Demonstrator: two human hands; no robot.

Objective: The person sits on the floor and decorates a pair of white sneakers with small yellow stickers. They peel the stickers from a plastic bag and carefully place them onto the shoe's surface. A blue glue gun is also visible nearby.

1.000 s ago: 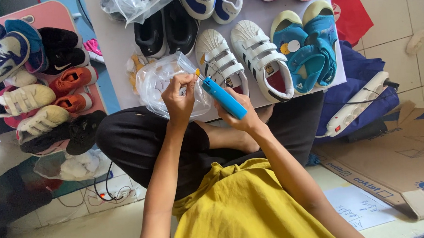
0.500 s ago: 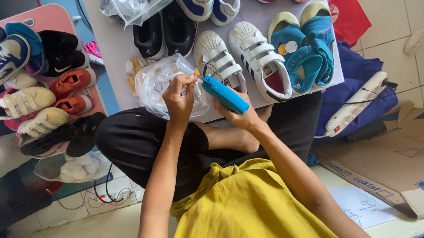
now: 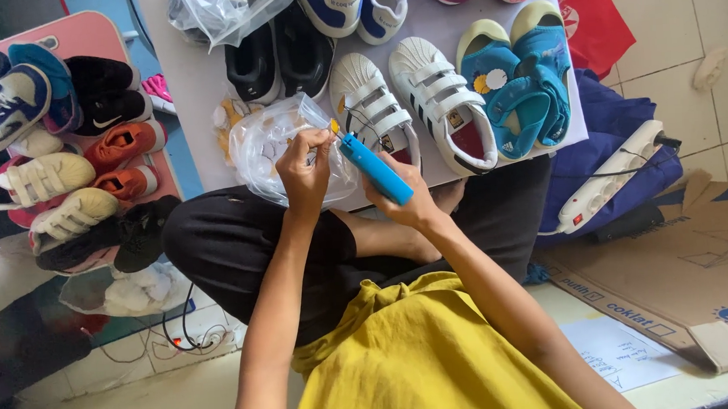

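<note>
- I see the left hand [image 3: 305, 170] at centre frame, fingers pinched narrow on the edge of a clear crinkled plastic bag [image 3: 272, 147] that holds a pale, rounded item I cannot identify.
- The right hand [image 3: 406, 202] is wrapped round the lower end of a slim blue plastic pen-shaped tool [image 3: 376, 168]; its yellow tip sits just beside the left fingertips, at the bag's upper right corner.
- Risk, in my judgement: tip and fingertips are so close that a slip of the tool could catch the fingers.
- Risk: the film is thin and loosely bunched; too much pressure or an unsteady pinch could tear or pucker it where the tip meets it.
- Risk: the bag overhangs the near edge of the white board [image 3: 197, 88] above the lap, so it could slide off if the pinch lets go.
- Condition of the bag: transparent, wrinkled, glossy, mouth gathered toward the tool.
- Surroundings: a pair of white strapped sneakers [image 3: 412, 100] lies just beyond the tool, and blue sandals [image 3: 517, 86] to the right.
</note>
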